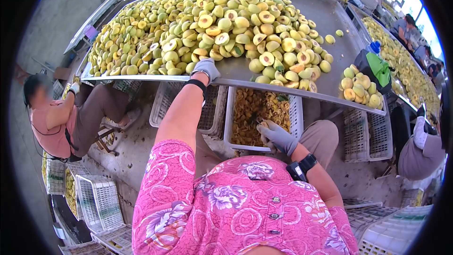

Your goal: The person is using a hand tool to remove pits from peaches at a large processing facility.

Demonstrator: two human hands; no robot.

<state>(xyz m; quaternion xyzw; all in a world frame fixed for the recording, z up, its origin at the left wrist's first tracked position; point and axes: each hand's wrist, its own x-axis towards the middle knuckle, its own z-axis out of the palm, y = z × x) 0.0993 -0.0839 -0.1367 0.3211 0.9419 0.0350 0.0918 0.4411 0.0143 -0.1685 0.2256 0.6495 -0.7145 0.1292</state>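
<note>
A large heap of halved yellow-green stone fruit [222, 23], some with reddish-brown centres, lies on the metal table [330, 12]. My left hand [206, 69], in a pale glove, rests at the table's near edge against the front of the heap. Its fingers are bent away from view, so what they hold, if anything, is hidden. Lower down, my right hand [278, 137], also gloved, is closed above a white crate [298, 118] of brownish-yellow fruit scraps [247, 101]. Between its fingertips is something small and dark that I cannot make out.
A smaller fruit pile [361, 87] sits at the table's right corner, beside a green-and-dark bag [377, 68] and a blue-capped bottle [373, 47]. Crates [188, 106] stand beneath the table. One person [56, 118] sits at left; others work at right.
</note>
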